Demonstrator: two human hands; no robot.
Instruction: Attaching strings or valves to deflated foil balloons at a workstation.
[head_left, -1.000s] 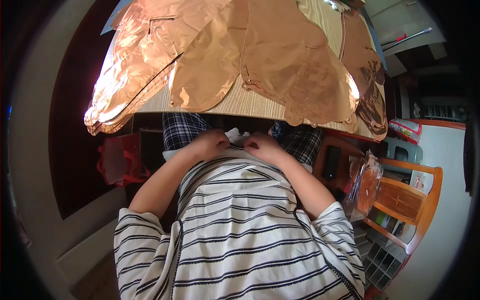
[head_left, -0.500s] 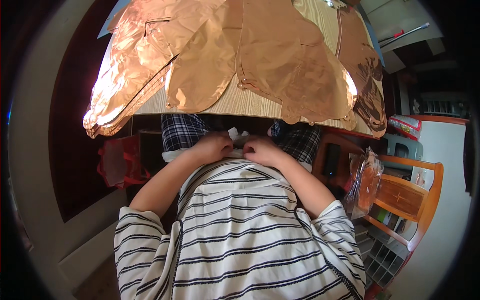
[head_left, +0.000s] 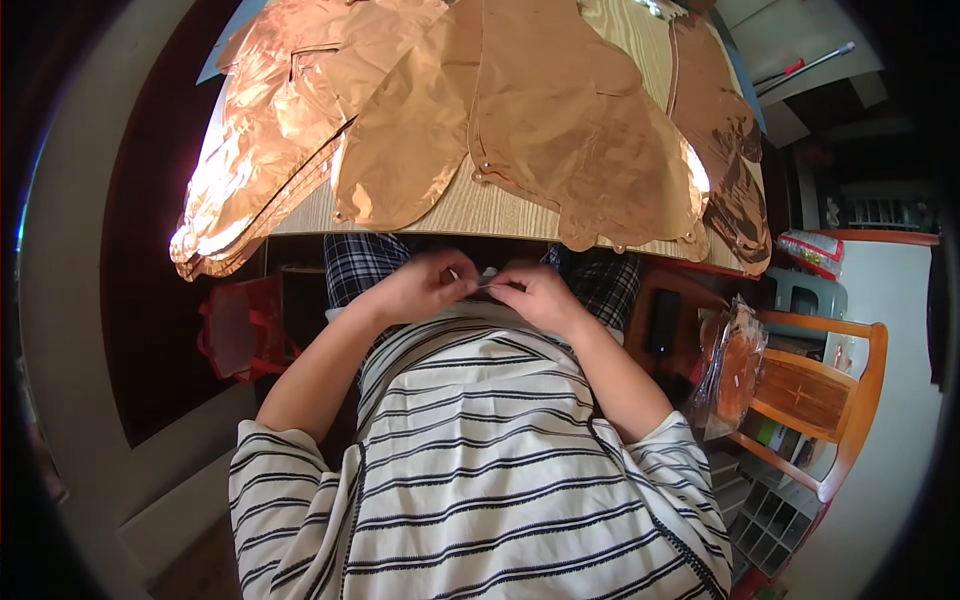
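Left hand (head_left: 430,285) and right hand (head_left: 541,297) nearly meet between the plaid trouser legs (head_left: 357,266), fingers curled, tips pinching a small thin piece (head_left: 484,286) too tiny to make out; beyond, copper-coloured foil sheets (head_left: 560,130) cover much of the wooden table (head_left: 490,213).

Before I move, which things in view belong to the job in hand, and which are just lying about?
Likely belonging, judging by position:
- thin greyish piece between left hand and right hand; too small to identify
- shiny copper-coloured foil shapes on the wood-grain table

Apparently lying about:
- red bag with handles
- orange-brown wooden chair
- grey compartmented tray
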